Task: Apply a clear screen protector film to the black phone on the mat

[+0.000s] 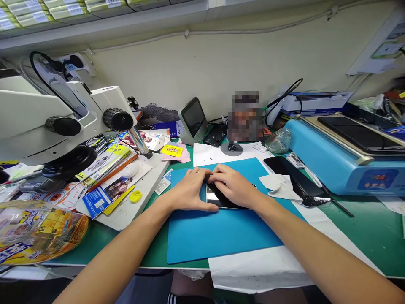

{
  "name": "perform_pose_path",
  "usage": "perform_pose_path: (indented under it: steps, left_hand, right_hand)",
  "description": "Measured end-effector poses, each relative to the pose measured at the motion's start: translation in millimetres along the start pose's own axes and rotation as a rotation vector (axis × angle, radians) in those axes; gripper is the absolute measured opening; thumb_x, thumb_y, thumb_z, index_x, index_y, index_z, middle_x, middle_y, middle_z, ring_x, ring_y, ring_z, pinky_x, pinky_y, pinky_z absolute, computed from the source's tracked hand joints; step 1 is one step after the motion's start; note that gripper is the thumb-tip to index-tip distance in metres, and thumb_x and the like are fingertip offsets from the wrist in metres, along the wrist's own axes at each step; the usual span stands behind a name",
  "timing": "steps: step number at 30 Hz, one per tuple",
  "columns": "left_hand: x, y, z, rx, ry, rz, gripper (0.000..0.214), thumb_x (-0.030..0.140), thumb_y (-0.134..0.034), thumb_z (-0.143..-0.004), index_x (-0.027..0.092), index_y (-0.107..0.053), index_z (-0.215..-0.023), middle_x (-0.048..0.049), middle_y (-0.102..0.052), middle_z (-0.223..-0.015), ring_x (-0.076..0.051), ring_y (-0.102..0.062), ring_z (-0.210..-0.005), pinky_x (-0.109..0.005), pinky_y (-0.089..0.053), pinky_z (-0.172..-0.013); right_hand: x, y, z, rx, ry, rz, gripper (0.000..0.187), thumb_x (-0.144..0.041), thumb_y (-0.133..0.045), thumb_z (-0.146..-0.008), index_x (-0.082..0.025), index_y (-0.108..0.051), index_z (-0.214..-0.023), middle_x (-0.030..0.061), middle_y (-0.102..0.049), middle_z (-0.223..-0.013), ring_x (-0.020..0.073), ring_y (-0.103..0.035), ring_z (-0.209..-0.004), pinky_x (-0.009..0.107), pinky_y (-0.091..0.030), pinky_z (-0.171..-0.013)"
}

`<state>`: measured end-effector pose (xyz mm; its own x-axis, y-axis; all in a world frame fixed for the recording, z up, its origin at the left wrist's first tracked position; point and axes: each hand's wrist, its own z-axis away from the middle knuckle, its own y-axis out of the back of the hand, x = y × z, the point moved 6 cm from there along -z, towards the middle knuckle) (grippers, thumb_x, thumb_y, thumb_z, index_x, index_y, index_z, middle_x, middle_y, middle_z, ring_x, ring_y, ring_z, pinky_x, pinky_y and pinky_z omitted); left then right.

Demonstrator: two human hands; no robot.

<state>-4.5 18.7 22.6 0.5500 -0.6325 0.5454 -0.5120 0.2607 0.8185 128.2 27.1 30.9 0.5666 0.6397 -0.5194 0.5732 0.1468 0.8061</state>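
A smartphone [219,199] with a dark glossy face lies flat on a blue mat [202,240], its left end showing a bright reflection. My left hand [192,190] curves around that left end, thumb along the near edge and fingers at the far edge. Across the top of the phone rests my right hand [232,185], with bent fingers gathered at its far left corner and meeting my left fingers. Most of the phone's right part is hidden under this hand. Just right of the mat's middle sits a crumpled white cloth [280,185].
Another dark phone [292,175] lies at the right, beside a thin black tool [341,207]. Farther right stands a blue heated machine [329,156]. A microscope [63,122] overhangs papers at left, near a plastic snack bag [41,230]. A glass jar [278,140] stands behind.
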Motion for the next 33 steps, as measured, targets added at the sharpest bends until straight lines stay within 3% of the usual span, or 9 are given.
perform_pose_path:
  steps: [18, 33]
  left_hand:
    - [-4, -2.0, 2, 0.008, 0.037, 0.052, 0.066, 0.048, -0.086, -0.071, 0.023, -0.049, -0.118, -0.0086, -0.054, -0.119, -0.033, -0.053, -0.111, -0.048, -0.048, -0.095]
    - [-3, -1.5, 0, 0.012, 0.024, 0.120, 0.069, 0.043, -0.087, -0.071, 0.023, -0.045, -0.122, -0.0078, -0.055, -0.121, -0.031, -0.055, -0.110, -0.046, -0.049, -0.093]
  right_hand:
    - [0, -6, -1, -0.059, -0.026, 0.000, 0.028, -0.017, -0.041, -0.097, -0.021, -0.069, -0.096, 0.0066, -0.060, -0.096, 0.0219, -0.057, -0.096, 0.036, -0.049, -0.078]
    - [1, -11, -3, -0.125, -0.022, 0.006, 0.031, -0.034, -0.034, -0.105, -0.023, -0.058, -0.089, 0.0045, -0.054, -0.093, 0.0216, -0.052, -0.091, 0.036, -0.046, -0.074]
